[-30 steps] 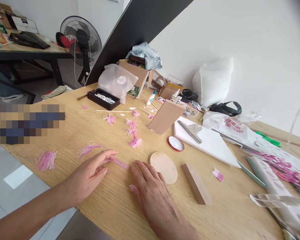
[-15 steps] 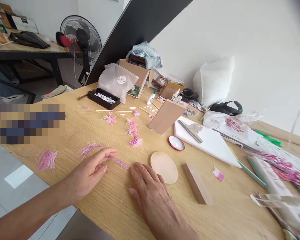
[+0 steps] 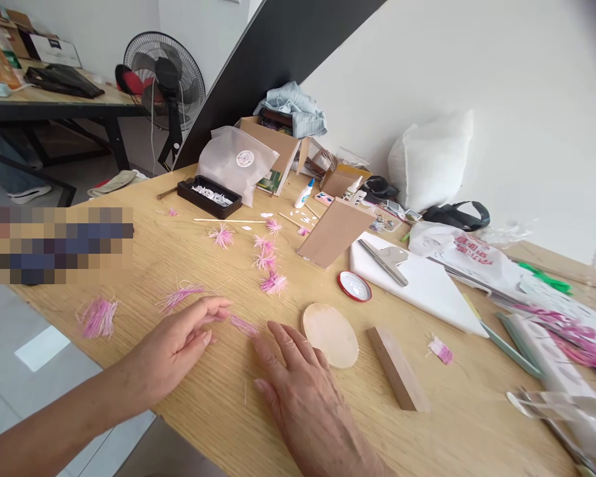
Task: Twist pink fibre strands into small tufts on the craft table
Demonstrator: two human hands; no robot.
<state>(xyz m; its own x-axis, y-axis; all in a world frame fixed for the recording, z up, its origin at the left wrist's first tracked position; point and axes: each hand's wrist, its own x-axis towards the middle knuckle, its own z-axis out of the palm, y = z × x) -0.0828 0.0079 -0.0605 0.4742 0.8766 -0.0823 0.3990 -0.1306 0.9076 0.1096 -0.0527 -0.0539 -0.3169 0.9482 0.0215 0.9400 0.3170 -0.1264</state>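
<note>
A thin bundle of pink and purple threads (image 3: 245, 325) lies flat on the wooden table between my two hands. My left hand (image 3: 173, 358) rests on its side at the bundle's left end, fingers loosely bent and thumb apart from them; its fingertips partly hide that end. Palm down, my right hand (image 3: 300, 381) lies with fingers stretched, the index fingertip at the bundle's right end. Just beyond my left hand is a frayed pink tassel (image 3: 181, 296), and a thicker pink thread bundle (image 3: 98, 318) lies farther left. A round, pale disc (image 3: 330, 336) sits beside my right fingers.
Several fluffy pink tassels (image 3: 265, 258) lie ahead, near a black tray (image 3: 209, 197) and a glue bottle (image 3: 304, 193). To the right are a wooden block (image 3: 397, 371), a red-rimmed lid (image 3: 354, 286), a clipboard (image 3: 417, 285) and a power strip (image 3: 556, 371).
The view has shifted slightly, so things appear a little farther right. Both hands stay nearly in place, with the thread bundle still between them.
</note>
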